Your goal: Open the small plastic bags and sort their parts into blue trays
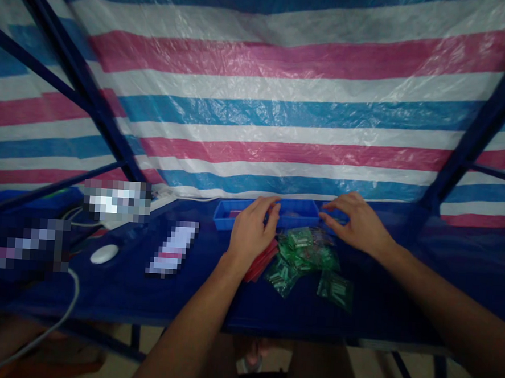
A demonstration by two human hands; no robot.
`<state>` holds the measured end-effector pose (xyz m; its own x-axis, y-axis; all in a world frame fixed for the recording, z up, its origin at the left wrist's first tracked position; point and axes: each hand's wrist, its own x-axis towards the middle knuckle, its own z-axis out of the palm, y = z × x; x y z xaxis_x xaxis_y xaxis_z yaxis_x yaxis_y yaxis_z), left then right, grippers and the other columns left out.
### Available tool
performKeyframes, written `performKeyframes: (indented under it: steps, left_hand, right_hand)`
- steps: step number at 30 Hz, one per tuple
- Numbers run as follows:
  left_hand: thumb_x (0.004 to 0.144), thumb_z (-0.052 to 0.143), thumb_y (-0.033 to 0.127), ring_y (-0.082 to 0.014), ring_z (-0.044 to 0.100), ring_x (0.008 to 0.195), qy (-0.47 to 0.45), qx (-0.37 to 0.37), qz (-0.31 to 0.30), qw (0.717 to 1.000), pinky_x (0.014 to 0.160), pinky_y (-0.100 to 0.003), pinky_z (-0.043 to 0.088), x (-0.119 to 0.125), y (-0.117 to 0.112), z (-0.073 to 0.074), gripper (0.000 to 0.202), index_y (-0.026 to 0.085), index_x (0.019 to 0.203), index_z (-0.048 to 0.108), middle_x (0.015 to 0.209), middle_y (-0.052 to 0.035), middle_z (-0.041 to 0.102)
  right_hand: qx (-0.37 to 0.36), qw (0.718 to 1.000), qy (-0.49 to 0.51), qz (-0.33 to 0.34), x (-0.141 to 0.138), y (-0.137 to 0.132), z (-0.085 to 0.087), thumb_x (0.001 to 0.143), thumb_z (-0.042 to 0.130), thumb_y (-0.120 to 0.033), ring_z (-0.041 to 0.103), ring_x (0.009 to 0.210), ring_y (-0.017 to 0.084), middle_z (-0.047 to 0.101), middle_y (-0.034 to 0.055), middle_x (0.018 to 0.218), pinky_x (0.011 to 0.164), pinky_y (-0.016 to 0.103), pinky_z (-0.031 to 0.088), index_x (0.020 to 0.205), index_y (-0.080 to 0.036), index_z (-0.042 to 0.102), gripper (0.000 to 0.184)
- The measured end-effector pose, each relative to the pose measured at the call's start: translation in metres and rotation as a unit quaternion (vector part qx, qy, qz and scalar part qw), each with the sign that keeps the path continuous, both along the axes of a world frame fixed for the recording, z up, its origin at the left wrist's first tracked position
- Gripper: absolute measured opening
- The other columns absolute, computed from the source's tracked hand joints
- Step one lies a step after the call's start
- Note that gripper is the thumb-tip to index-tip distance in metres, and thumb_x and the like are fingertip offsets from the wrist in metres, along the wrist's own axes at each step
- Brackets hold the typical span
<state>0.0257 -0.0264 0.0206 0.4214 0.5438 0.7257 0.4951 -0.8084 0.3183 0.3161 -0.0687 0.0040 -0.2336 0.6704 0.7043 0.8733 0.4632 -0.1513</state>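
A shallow blue tray (296, 210) lies at the back of the dark blue table. My left hand (252, 230) rests over the tray's left part, fingers curled at its front rim, touching it. My right hand (357, 221) reaches to the tray's right end, fingers bent and close together at the rim; what they pinch, if anything, is hidden. Between and below the hands lies a pile of small clear bags with green parts (306, 255). One more green bag (335, 289) sits to the lower right. Red flat pieces (260, 263) lie under my left wrist.
A white mouse (103, 253) and its cable (51, 325) lie at the left. A blurred flat object (172, 248) lies beside it, with more blurred items at the far left. A striped tarpaulin (283, 111) on blue poles closes off the back. My knees show below the table edge.
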Motion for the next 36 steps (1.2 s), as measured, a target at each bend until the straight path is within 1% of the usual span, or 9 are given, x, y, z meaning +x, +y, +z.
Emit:
performKeyframes:
  steps: [6,11,14,19,26,28,30,33,36]
  left_hand:
    - [0.108,0.051,0.030,-0.0234,0.071,0.112,0.022,-0.005,0.009,1.000,0.099,-0.038,0.057,0.003,-0.002,-0.001,0.027,0.020,0.127,0.068,0.123,-0.0076,0.075]
    - [0.107,0.051,0.030,-0.0225,0.072,0.109,0.033,-0.007,0.003,0.999,0.098,-0.037,0.058,0.007,-0.004,-0.004,0.026,0.021,0.125,0.068,0.121,-0.0069,0.076]
    - [0.107,0.051,0.030,-0.0225,0.072,0.107,0.031,-0.004,-0.006,0.999,0.097,-0.038,0.058,0.008,-0.003,-0.005,0.026,0.021,0.125,0.068,0.120,-0.0074,0.076]
    - [0.107,0.052,0.033,-0.0238,0.072,0.107,0.009,-0.025,-0.047,0.999,0.097,-0.039,0.058,0.007,-0.003,-0.003,0.028,0.020,0.123,0.070,0.117,-0.0087,0.076]
    - [0.112,0.036,0.032,-0.0218,0.072,0.111,-0.044,-0.061,-0.157,0.985,0.100,-0.039,0.057,0.006,-0.011,0.005,0.039,0.020,0.127,0.070,0.117,-0.0097,0.076]
    - [0.109,0.047,0.034,-0.0231,0.070,0.116,-0.042,-0.035,-0.151,0.987,0.102,-0.042,0.057,0.007,-0.012,0.005,0.032,0.021,0.130,0.068,0.123,-0.0108,0.074]
    - [0.103,0.061,0.034,-0.0252,0.065,0.126,-0.028,0.010,-0.149,0.988,0.107,-0.046,0.054,0.008,-0.012,0.005,0.033,0.023,0.134,0.066,0.133,-0.0119,0.069]
    - [0.098,0.071,0.032,-0.0262,0.059,0.135,0.021,0.069,-0.172,0.982,0.114,-0.051,0.049,0.009,-0.009,0.002,0.041,0.027,0.138,0.064,0.143,-0.0110,0.064]
    - [0.099,0.069,0.029,-0.0251,0.062,0.131,0.050,0.091,-0.184,0.977,0.112,-0.051,0.051,0.011,-0.006,-0.002,0.034,0.027,0.132,0.067,0.139,-0.0087,0.068]
  right_hand:
    - [-0.077,0.966,-0.027,0.245,-0.055,-0.026,0.004,0.093,0.075,-0.041,0.066,0.113,0.029,0.077,0.0086,0.112,0.106,0.050,0.048,0.118,-0.025,0.074,0.030]
    - [-0.109,0.933,-0.085,0.333,-0.079,-0.038,-0.003,0.083,0.084,-0.052,0.051,0.141,0.035,0.076,0.0107,0.128,0.119,0.057,0.037,0.133,-0.024,0.072,0.059]
    - [-0.114,0.919,-0.121,0.358,-0.086,-0.043,-0.009,0.089,0.079,-0.042,0.054,0.139,0.033,0.079,0.0088,0.123,0.121,0.058,0.034,0.130,-0.026,0.074,0.044]
    - [-0.098,0.929,-0.065,0.352,-0.090,-0.046,-0.011,0.096,0.064,-0.018,0.065,0.126,0.028,0.080,0.0078,0.114,0.114,0.052,0.047,0.132,-0.028,0.072,0.038]
    - [-0.081,0.951,0.245,0.171,-0.065,-0.023,-0.015,0.098,0.069,-0.036,0.070,0.100,0.028,0.077,0.0067,0.105,0.091,0.046,0.056,0.110,-0.029,0.079,0.017]
    - [-0.105,0.930,0.333,0.117,-0.058,-0.014,-0.021,0.093,0.074,-0.044,0.070,0.089,0.025,0.076,0.0051,0.095,0.083,0.042,0.056,0.104,-0.026,0.077,0.021]
    - [-0.133,0.882,0.439,0.105,-0.056,-0.008,-0.025,0.086,0.082,-0.048,0.068,0.077,0.021,0.073,0.0014,0.087,0.072,0.035,0.055,0.107,-0.026,0.073,0.032]
    - [-0.178,0.804,0.549,0.139,-0.058,-0.007,-0.024,0.078,0.089,-0.049,0.064,0.065,0.016,0.069,-0.0039,0.080,0.061,0.029,0.052,0.113,-0.029,0.066,0.046]
    - [-0.210,0.778,0.566,0.173,-0.062,-0.012,-0.018,0.080,0.087,-0.049,0.066,0.069,0.017,0.071,-0.0038,0.081,0.065,0.030,0.055,0.120,-0.031,0.065,0.049]
